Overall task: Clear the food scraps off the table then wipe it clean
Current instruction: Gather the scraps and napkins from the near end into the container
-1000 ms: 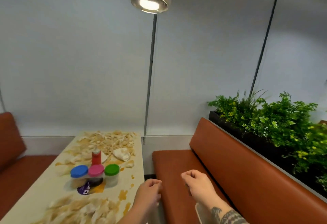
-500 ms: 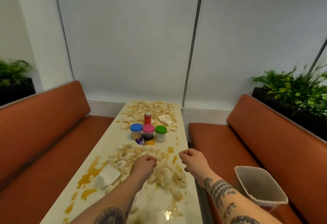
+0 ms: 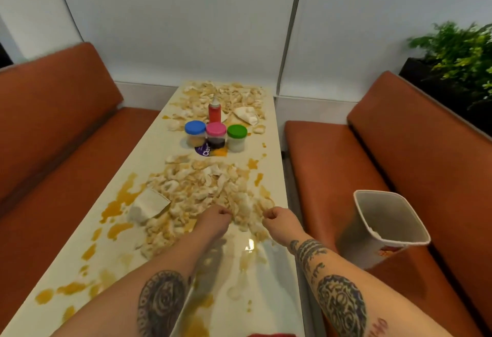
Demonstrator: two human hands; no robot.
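You are holding your left hand (image 3: 216, 219) and right hand (image 3: 277, 220) as empty-looking fists. The food scraps (image 3: 202, 190) are lying just beyond your knuckles, probably light, crumbly and greasy, so scoop from underneath.

Reference point: a scrap heap (image 3: 202, 190) that covered mid-table (image 3: 149, 155). A napkin (image 3: 149, 206) touched it at 9 o'clock. Three jars (image 3: 215, 137) and a bottle (image 3: 214, 111) barred 12 o'clock, with far scraps (image 3: 226, 94) behind them. Flat tabletop lay open at 6 o'clock, and a passable margin at 10 o'clock. A bin (image 3: 383, 227) stood on the bench (image 3: 332, 163) at 4 o'clock, its mouth unobstructed.
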